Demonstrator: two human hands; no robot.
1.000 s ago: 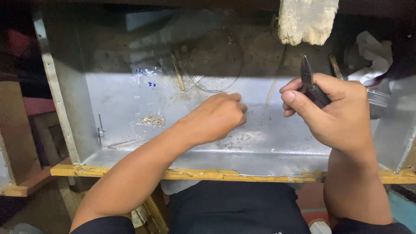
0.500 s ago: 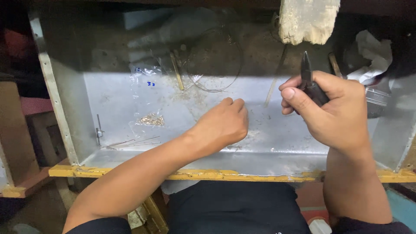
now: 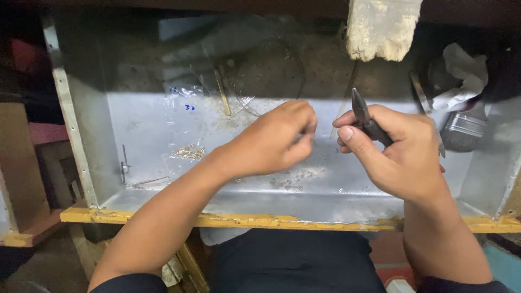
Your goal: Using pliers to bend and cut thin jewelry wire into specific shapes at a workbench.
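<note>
Over the metal tray (image 3: 163, 179), we work with pliers (image 3: 369, 122).
Our right hand (image 3: 401, 157) grips them closed-fisted; our left hand (image 3: 277, 141) pinches something too small to tell, so we keep both steady and close.

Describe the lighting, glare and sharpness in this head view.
Head view: light falls brightly on the metal tray floor, which shows pale glare; the back and corners lie in deep shadow. The left hand, right hand and pliers look fairly sharp.
</note>
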